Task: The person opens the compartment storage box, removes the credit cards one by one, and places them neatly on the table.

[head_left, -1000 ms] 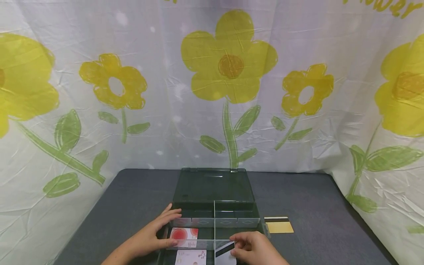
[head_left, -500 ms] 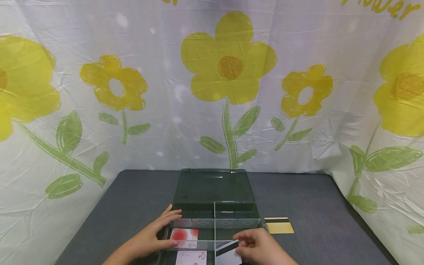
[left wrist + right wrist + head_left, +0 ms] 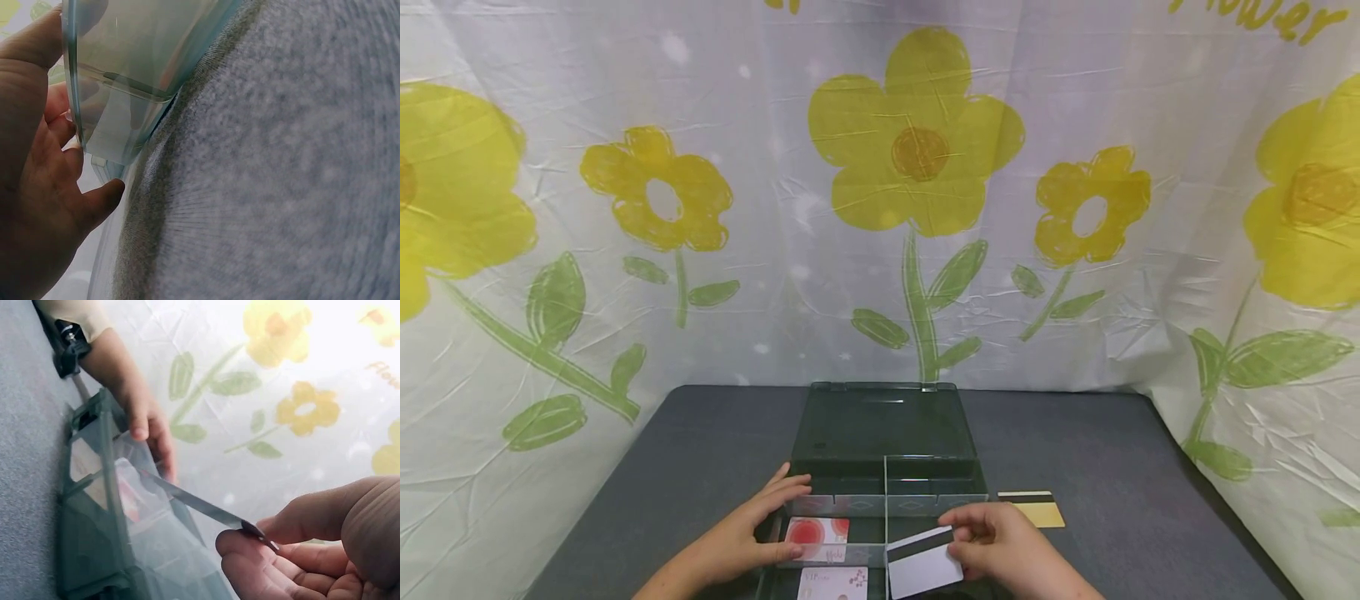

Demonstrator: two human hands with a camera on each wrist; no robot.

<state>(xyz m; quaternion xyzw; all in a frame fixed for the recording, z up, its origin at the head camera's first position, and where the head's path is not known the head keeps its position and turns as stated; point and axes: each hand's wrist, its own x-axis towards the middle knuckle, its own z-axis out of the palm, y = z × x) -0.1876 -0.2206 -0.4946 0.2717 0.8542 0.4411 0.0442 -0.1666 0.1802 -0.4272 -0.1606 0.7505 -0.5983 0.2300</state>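
Note:
A dark translucent compartment box (image 3: 887,425) lies with its lid folded back. My right hand (image 3: 1011,546) pinches a white card with a black magnetic stripe (image 3: 923,571) between thumb and fingers, over the box's front right compartment. From the right wrist, that card shows edge-on and slanted. My left hand (image 3: 748,529) rests at the box's left edge with fingers extended, its thumb near a red and white card (image 3: 811,535) in a left compartment. In front of that card lies a pale card marked VIP (image 3: 832,586), partly cut off by the frame.
A gold card with a dark stripe (image 3: 1037,512) lies on the grey table (image 3: 1112,450) right of the box, partly covered by my right hand. Clear dividers (image 3: 835,505) split the box into compartments. A flower-printed curtain (image 3: 775,250) hangs behind the table.
My right hand has moved right and slightly up, drawing the striped card with it, so more of the card shows above the divider. My left hand has stayed in place.

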